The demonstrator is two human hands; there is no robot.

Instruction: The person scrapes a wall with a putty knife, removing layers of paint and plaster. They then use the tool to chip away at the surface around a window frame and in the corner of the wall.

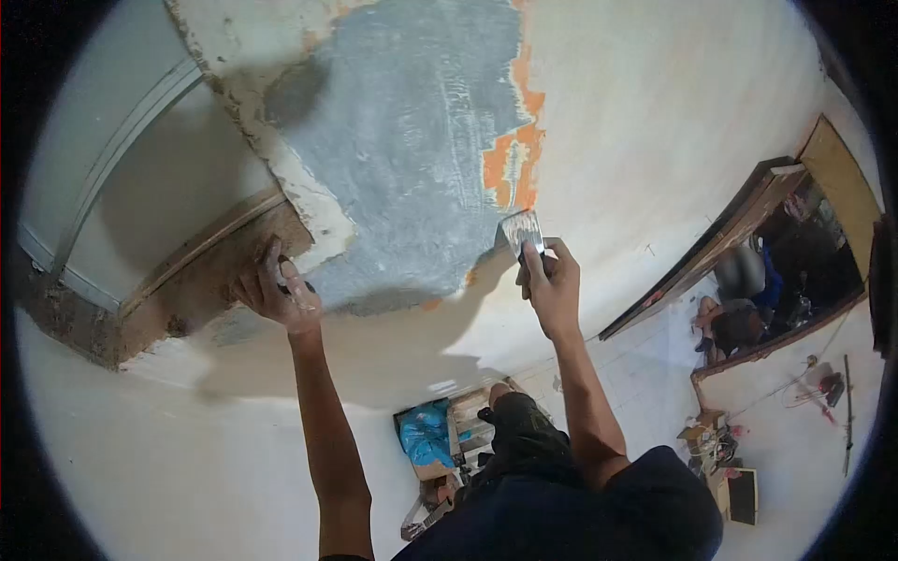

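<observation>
My right hand [554, 285] grips a putty knife [524, 232], its wide, smeared blade pointing up at the wall by the lower right edge of a grey patch [402, 150]. Orange paint [513, 164] shows along that edge, just above the blade. On the left, my left hand [281, 290] is raised near the brown wooden ledge [210, 266], its fingers curled around a dark object that I cannot make out. Whitish dust or filler coats this hand. Cream wall surface [645, 103] surrounds the patch on the right.
Below my body stand a slatted wooden platform [472, 425] and a blue plastic bag [426, 432]. Through a doorway on the right, a seated person [744, 299] is visible. A carton and cluttered items [706, 439] lie at the lower right. A recessed panel [178, 178] is at upper left.
</observation>
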